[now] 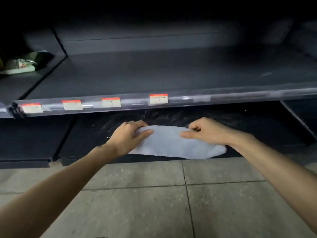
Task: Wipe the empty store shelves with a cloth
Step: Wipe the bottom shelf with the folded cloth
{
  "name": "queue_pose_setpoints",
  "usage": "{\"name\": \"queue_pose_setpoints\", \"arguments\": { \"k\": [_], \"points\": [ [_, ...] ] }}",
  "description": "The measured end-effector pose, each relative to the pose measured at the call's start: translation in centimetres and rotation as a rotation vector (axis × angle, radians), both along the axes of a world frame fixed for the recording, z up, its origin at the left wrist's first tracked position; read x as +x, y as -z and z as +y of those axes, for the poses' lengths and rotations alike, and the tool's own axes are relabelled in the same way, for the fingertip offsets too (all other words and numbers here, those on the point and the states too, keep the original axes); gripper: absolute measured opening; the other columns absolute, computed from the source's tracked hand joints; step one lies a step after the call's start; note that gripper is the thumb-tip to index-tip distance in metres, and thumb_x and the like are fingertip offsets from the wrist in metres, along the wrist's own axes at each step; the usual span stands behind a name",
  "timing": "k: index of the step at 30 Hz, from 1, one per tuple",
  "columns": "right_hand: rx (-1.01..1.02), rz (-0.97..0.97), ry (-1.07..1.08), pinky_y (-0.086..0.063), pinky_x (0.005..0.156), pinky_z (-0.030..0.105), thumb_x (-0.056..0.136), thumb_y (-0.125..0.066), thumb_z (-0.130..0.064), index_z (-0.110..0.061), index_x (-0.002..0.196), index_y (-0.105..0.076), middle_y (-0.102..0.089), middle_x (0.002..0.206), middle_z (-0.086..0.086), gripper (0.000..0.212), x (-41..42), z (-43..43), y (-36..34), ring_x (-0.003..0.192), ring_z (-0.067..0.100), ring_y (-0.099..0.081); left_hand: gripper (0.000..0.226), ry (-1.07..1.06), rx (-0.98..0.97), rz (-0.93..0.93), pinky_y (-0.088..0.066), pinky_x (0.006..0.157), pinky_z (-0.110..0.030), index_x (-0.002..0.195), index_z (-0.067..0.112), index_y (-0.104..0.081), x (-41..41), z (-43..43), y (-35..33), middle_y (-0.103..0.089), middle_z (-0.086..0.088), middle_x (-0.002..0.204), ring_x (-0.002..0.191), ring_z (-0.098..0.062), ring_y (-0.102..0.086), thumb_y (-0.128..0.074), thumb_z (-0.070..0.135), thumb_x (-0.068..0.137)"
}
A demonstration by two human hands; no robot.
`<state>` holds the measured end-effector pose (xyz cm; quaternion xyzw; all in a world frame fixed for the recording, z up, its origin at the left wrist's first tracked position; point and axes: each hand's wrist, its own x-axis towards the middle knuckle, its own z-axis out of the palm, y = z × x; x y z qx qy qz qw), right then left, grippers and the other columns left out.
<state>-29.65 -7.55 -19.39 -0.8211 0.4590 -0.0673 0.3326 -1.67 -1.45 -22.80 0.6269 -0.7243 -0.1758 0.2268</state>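
four red-topped price tags [111, 102] line the upper shelf's [154, 73] front rail across mid-frame; their print is too blurred to read. below centre, a pale cloth [169, 143] lies on the dark bottom shelf [248, 127]. the left hand [130, 134] and right hand [205, 130] reach forward, arms outstretched, each pinching a far corner of the cloth, thumbs on top.

A single head-worn, wide-angle view looks forward and down from close range. It faces dark store shelves [154, 73], with grey floor tiles [154, 194] filling the bottom of the frame.
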Motion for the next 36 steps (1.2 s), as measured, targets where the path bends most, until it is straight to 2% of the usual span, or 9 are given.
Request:
{"name": "queue_pose_setpoints", "arguments": {
  "k": [8,13,19,26,29,30,32,34,36],
  "points": [
    [0.124,-0.115,0.122,-0.027,0.051,0.025,0.081,-0.063,-0.060,-0.015,0.066,-0.043,-0.035,0.055,-0.008,0.052,6.6,4.8,8.6,0.047,0.006,-0.031,0.026,-0.013,0.033,0.027,-0.042,0.071,-0.021,0.086,0.025,-0.068,7.0,1.6,5.8,-0.066,0.014,0.081,0.079,-0.007,-0.062,-0.062,0.050,0.087],
    [0.124,-0.059,0.041,-0.035,0.050,0.022,0.082,-0.068,-0.052,-0.021,0.090,-0.059,-0.062,0.065,-0.001,0.033,12.6,4.5,9.8,0.051,0.007,-0.049,0.040,-0.094,-0.066,-0.088,-0.042,0.092,-0.040,0.086,0.025,-0.069,13.1,1.6,7.6,-0.070,0.011,0.082,0.084,-0.015,-0.063,-0.053,0.062,0.086],
    [0.153,-0.090,-0.009,-0.054,0.067,0.030,0.081,-0.071,-0.045,-0.028,0.105,-0.059,-0.073,0.083,-0.004,0.032,20.1,3.4,10.6,0.074,0.012,-0.068,0.054,-0.215,-0.105,-0.318,-0.020,0.094,-0.039,0.095,0.024,-0.068,20.3,0.6,8.8,-0.070,0.002,0.087,0.099,-0.019,-0.046,-0.037,0.068,0.085],
    [0.171,0.087,0.012,-0.045,0.056,0.032,0.081,-0.068,-0.051,-0.011,0.072,-0.056,-0.066,0.062,0.001,0.042,22.8,2.3,11.6,0.053,0.013,-0.056,0.053,-0.328,-0.023,-0.413,-0.018,0.100,-0.050,0.102,0.017,-0.065,24.1,-1.9,10.4,-0.068,-0.005,0.108,0.112,-0.030,-0.042,-0.043,0.064,0.090],
    [-0.016,0.177,0.088,-0.042,0.054,0.031,0.086,-0.058,-0.056,-0.015,0.068,-0.049,-0.061,0.059,-0.001,0.045,22.8,3.2,11.9,0.056,0.018,-0.056,0.046,-0.435,-0.054,-0.426,-0.015,0.107,-0.051,0.114,0.017,-0.061,23.8,-1.6,11.1,-0.058,-0.012,0.120,0.126,-0.035,-0.036,-0.048,0.055,0.092],
    [-0.135,0.241,0.097,-0.042,0.057,0.032,0.087,-0.056,-0.057,-0.017,0.073,-0.053,-0.061,0.067,-0.002,0.042,22.8,3.5,12.2,0.064,0.019,-0.058,0.045,-0.473,-0.087,-0.400,-0.013,0.109,-0.051,0.120,0.016,-0.058,23.3,-1.2,11.4,-0.053,-0.014,0.126,0.133,-0.037,-0.030,-0.051,0.051,0.093],
    [-0.420,0.312,0.076,-0.045,0.077,0.036,0.088,-0.055,-0.053,-0.018,0.103,-0.063,-0.064,0.105,0.002,0.039,23.1,4.3,13.3,0.096,0.024,-0.059,0.049,-0.530,-0.140,-0.309,-0.011,0.111,-0.050,0.132,0.016,-0.050,21.7,0.1,12.1,-0.044,-0.014,0.139,0.141,-0.035,-0.021,-0.051,0.046,0.094],
    [-0.547,0.243,-0.026,-0.038,0.101,0.043,0.091,-0.056,-0.042,-0.012,0.135,-0.051,-0.045,0.145,0.011,0.053,23.7,4.7,14.1,0.129,0.030,-0.045,0.059,-0.559,-0.036,-0.205,-0.010,0.115,-0.046,0.146,0.018,-0.036,20.5,1.1,12.8,-0.032,-0.012,0.153,0.145,-0.030,-0.016,-0.041,0.050,0.097],
    [-0.479,0.177,-0.215,-0.018,0.117,0.038,0.099,-0.046,-0.032,-0.012,0.150,-0.031,-0.019,0.161,0.008,0.057,24.3,4.8,14.6,0.148,0.024,-0.019,0.067,-0.565,0.174,-0.182,-0.002,0.118,-0.043,0.155,0.021,-0.013,20.4,1.7,13.7,-0.009,-0.010,0.163,0.150,-0.027,0.000,-0.026,0.055,0.099]
  ]
}}
